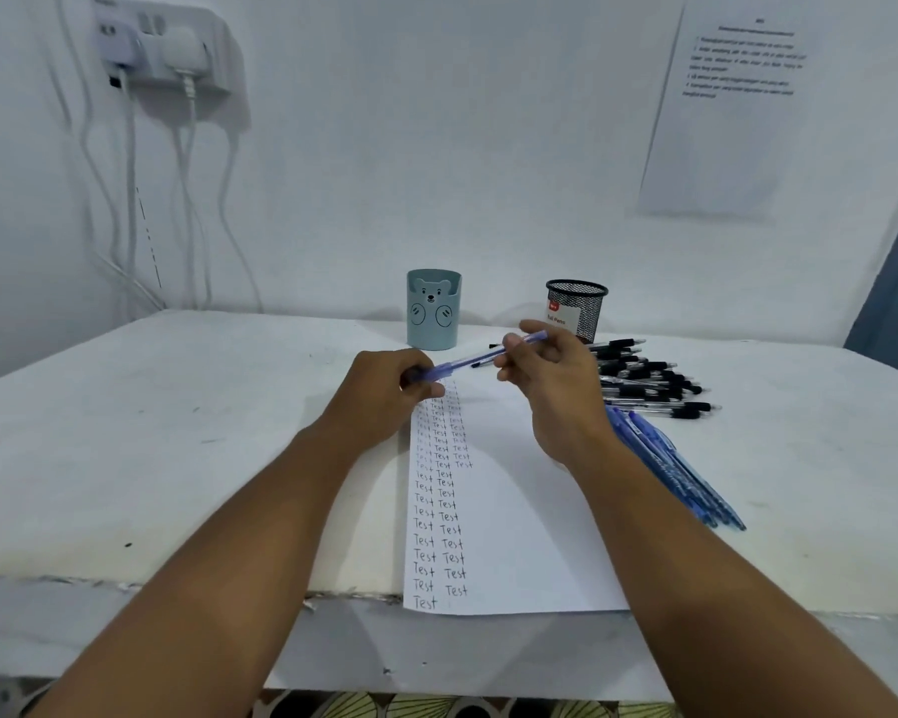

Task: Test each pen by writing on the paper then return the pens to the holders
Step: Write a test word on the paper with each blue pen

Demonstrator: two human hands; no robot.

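A blue pen (467,361) is held level above the paper (509,515) by both hands. My left hand (379,391) grips its left end and my right hand (556,370) pinches its right end. The paper carries columns of the handwritten word "Test". Behind it stand a light blue bear pen holder (433,309) and a black mesh pen holder (577,307). Several black pens (649,378) lie in a heap right of my right hand. Nearer the front edge lie several blue pens (680,474), partly hidden by my right forearm.
The white table (151,432) meets a white wall behind. A power strip with chargers (162,46) and hanging cables is on the wall at the upper left. A printed sheet (732,106) is taped to the wall at the upper right.
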